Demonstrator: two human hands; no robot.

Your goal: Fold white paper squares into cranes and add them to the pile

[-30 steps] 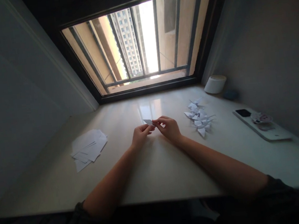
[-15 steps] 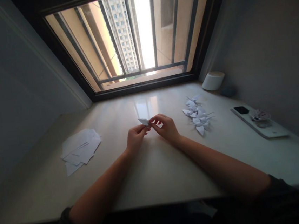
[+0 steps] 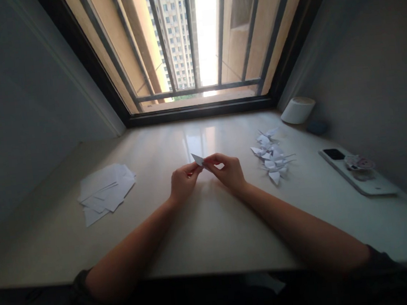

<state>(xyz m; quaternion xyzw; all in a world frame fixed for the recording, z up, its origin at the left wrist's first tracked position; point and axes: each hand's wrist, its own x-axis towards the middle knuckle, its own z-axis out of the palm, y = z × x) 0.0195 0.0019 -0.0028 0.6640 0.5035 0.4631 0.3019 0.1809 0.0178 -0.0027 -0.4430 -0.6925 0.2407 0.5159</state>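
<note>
Two bare hands are seen over the middle of the pale glossy tabletop (image 3: 211,228): the left hand (image 3: 182,181) and the right hand (image 3: 229,171), with their fingertips brought together. One small white folded paper piece (image 3: 198,159) is pinched between them. The thumb and forefinger of each hand are closed on it, and its pointed tip is poked out toward the far left, just above the table.

On the left, one loose heap of flat white paper sheets (image 3: 104,191) is spread out. They overlap too much for a count.

On the right, one cluster of white folded paper figures (image 3: 272,158) is piled up, and it's too tangled to be counted properly. Further right, one flat white phone-like slab (image 3: 357,176) is laid near the wall, with one round patterned item (image 3: 359,162) on it that can't be made out.

At the far right, one white cylindrical container (image 3: 297,110) is set, with one small dark bluish lump (image 3: 318,127) just beside it, too dim to be identified.
</note>
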